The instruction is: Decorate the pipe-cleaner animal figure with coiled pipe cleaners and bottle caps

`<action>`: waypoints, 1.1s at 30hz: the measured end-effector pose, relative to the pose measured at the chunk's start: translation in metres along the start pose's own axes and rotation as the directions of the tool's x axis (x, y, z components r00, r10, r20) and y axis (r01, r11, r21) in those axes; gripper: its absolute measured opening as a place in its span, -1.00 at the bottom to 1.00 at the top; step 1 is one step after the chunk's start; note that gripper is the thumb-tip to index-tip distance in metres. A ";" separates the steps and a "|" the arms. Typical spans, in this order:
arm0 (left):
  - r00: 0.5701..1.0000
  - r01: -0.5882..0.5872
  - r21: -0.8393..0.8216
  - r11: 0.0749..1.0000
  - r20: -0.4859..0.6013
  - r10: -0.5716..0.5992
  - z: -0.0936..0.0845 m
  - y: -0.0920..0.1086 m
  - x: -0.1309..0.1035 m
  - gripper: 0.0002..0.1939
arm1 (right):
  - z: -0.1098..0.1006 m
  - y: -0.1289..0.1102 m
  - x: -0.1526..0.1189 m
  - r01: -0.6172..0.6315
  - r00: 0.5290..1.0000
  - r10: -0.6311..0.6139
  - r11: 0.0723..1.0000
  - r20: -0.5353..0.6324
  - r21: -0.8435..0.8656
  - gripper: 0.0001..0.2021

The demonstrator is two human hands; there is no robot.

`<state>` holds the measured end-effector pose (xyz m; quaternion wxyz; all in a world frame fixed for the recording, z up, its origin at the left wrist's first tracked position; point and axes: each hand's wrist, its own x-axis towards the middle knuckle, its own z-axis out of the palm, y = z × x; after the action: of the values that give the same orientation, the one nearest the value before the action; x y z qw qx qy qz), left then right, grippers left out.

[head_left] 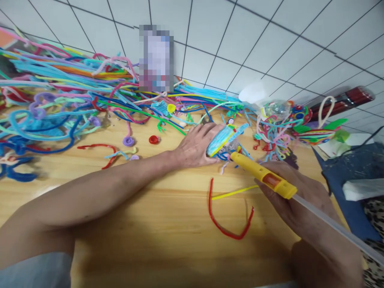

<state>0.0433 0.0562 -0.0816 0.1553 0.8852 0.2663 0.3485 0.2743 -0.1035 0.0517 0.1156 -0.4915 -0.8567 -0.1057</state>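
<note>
My left hand [199, 146] is wrapped round a pipe cleaner craft [222, 142], light blue with a yellow stripe, and steadies it on the wooden table [144, 236]. From the right, my right hand [297, 192] grips a yellow glue gun [262, 174] with a clear glue stick trailing from its back. The gun's nozzle points at the craft's right side; whether they touch cannot be made out. Below the hands lie a curved red pipe cleaner [223, 230] and a straight yellow one [234, 193]. The fingers under the gun are partly hidden.
Piles of coloured pipe cleaners [69, 72] cover the table's back left. A blurred-out upright device [157, 58] stands against the tiled wall. At right are a finished-looking craft [318, 132], a dark red cylinder [345, 102] and a white packet [361, 189]. A red coil [154, 139] lies left of my hand.
</note>
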 end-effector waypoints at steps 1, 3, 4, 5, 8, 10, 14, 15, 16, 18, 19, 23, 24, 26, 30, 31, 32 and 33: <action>1.000 0.013 0.004 1.000 0.009 -0.013 0.000 0.000 0.000 0.11 | 0.001 -0.001 0.000 0.016 1.000 -0.016 1.000 0.006 -0.015 -0.75; 1.000 0.030 -0.003 1.000 0.010 -0.030 0.001 -0.001 -0.001 0.14 | 0.005 -0.002 -0.001 0.037 0.999 -0.037 0.999 0.030 -0.026 -0.74; 0.999 0.032 -0.012 0.999 0.005 -0.032 0.001 -0.002 -0.001 0.14 | 0.006 -0.003 -0.001 0.037 0.998 -0.036 0.999 0.047 -0.032 -0.74; 1.000 0.031 -0.022 0.999 -0.004 -0.031 0.002 -0.002 -0.001 0.13 | 0.007 -0.005 -0.001 0.033 0.998 -0.031 0.999 0.056 -0.040 -0.74; 1.000 0.020 -0.054 0.998 -0.022 -0.021 0.004 -0.004 -0.001 0.11 | 0.010 -0.011 -0.002 0.014 0.998 -0.009 0.997 0.068 -0.075 -0.75; 1.000 0.012 -0.078 0.997 -0.026 -0.014 0.005 -0.004 -0.002 0.10 | 0.010 -0.015 -0.002 -0.014 0.996 0.022 0.996 0.090 -0.084 -0.76; 1.000 -0.008 -0.112 0.994 -0.028 0.005 0.006 -0.006 -0.001 0.09 | 0.009 -0.021 -0.005 -0.067 0.990 0.074 0.996 0.120 -0.060 -0.73; 1.000 -0.014 -0.115 0.993 -0.023 0.012 0.006 -0.007 -0.001 0.09 | 0.008 -0.021 -0.005 -0.066 0.991 0.072 0.996 0.115 -0.056 -0.72; 1.000 -0.020 -0.116 0.993 -0.015 0.018 0.006 -0.007 -0.001 0.09 | 0.008 -0.022 -0.005 -0.058 0.992 0.064 0.997 0.107 -0.056 -0.73; 1.000 -0.026 -0.117 0.993 0.004 0.026 0.005 -0.007 -0.001 0.10 | 0.008 -0.022 -0.004 -0.037 0.994 0.043 0.997 0.096 -0.066 -0.74; 1.000 -0.026 -0.116 0.993 0.013 0.027 0.005 -0.008 -0.001 0.10 | 0.008 -0.023 -0.002 -0.026 0.995 0.033 0.997 0.095 -0.077 -0.74; 0.999 -0.013 -0.099 0.995 0.040 0.018 0.003 -0.007 -0.001 0.10 | 0.010 -0.027 0.003 0.008 0.997 0.001 0.993 0.082 -0.116 -0.73; 0.999 -0.013 -0.096 0.995 0.042 0.017 0.003 -0.007 -0.001 0.09 | 0.010 -0.028 0.004 0.014 0.997 -0.005 0.993 0.077 -0.118 -0.73; 0.999 -0.021 -0.092 0.996 0.037 0.024 0.004 -0.007 -0.001 0.09 | 0.011 -0.031 0.005 0.016 0.998 -0.008 0.992 0.069 -0.122 -0.73; 0.999 -0.033 -0.083 0.996 0.020 0.035 0.005 -0.007 -0.002 0.08 | 0.012 -0.032 0.005 0.008 0.998 0.000 0.991 0.063 -0.133 -0.74; 0.999 -0.031 -0.080 0.996 0.018 0.033 0.005 -0.007 -0.002 0.08 | 0.012 -0.032 0.005 0.008 0.998 0.002 0.990 0.065 -0.142 -0.75; 0.999 -0.028 -0.078 0.997 0.018 0.030 0.005 -0.007 -0.002 0.08 | 0.013 -0.032 0.004 0.007 0.998 0.003 0.989 0.067 -0.151 -0.75; 0.999 -0.026 -0.076 0.997 0.020 0.027 0.005 -0.007 -0.002 0.09 | 0.013 -0.032 0.004 0.006 0.998 0.005 0.987 0.068 -0.160 -0.75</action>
<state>0.0429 0.0604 -0.0896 0.1871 0.8857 0.2395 0.3511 0.2436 -0.1123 0.0382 0.0463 -0.5021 -0.8491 -0.1574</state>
